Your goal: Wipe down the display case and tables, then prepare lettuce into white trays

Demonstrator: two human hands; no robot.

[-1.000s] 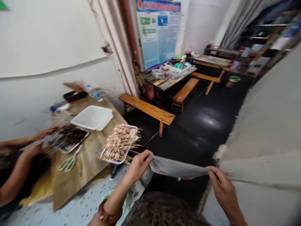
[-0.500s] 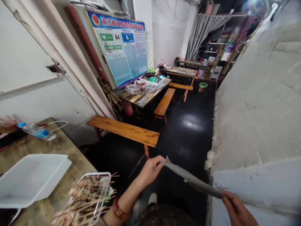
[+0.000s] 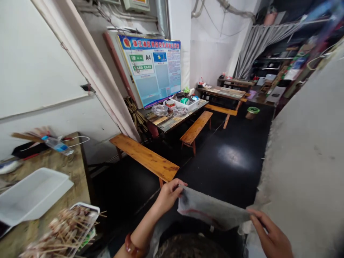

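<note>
The sheet ran crosswise between left hand and right hand, its long axis dipping rightward in the head view; equally near, both pinched its ends between thumb and fingers.

Brown wood-grained table: white rectangular plastic tub; clear blue-capped bottle; white-rimmed tray of pale skewered food, seemingly meat.
</note>
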